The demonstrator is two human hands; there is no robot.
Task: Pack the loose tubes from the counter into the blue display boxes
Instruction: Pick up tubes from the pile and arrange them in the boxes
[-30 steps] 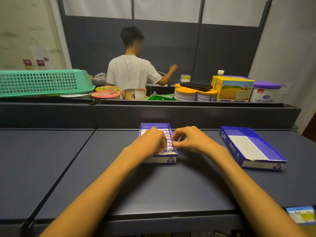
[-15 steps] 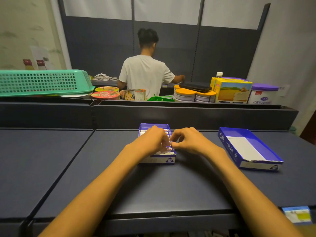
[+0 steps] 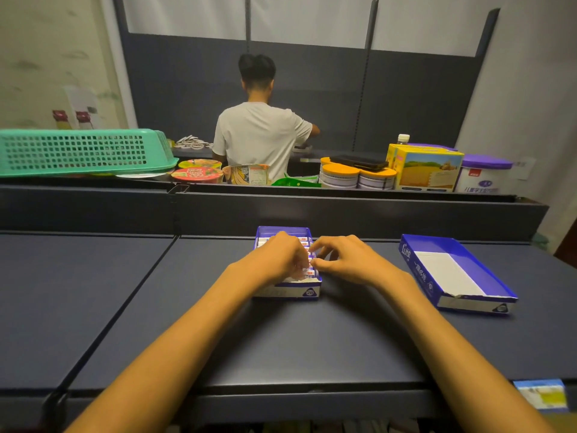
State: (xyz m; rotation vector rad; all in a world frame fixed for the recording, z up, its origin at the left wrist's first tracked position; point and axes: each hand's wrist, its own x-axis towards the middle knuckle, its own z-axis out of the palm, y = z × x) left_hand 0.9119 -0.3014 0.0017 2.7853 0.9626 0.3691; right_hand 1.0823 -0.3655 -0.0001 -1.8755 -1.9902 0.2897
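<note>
Bare counter [image 3: 359, 332] lies between the filled box [image 3: 288, 290] and the empty box [image 3: 452, 273].

Green basket [image 3: 78, 151], noodle cups [image 3: 197, 174], orange-lidded tins [image 3: 340, 175], yellow carton [image 3: 427, 170], a person [image 3: 260, 135] in white beyond.

the empty blue box [image 3: 416, 270] on the right is showing "Line" on its side, filled box [image 3: 309, 292] is showing "28" up front
</note>
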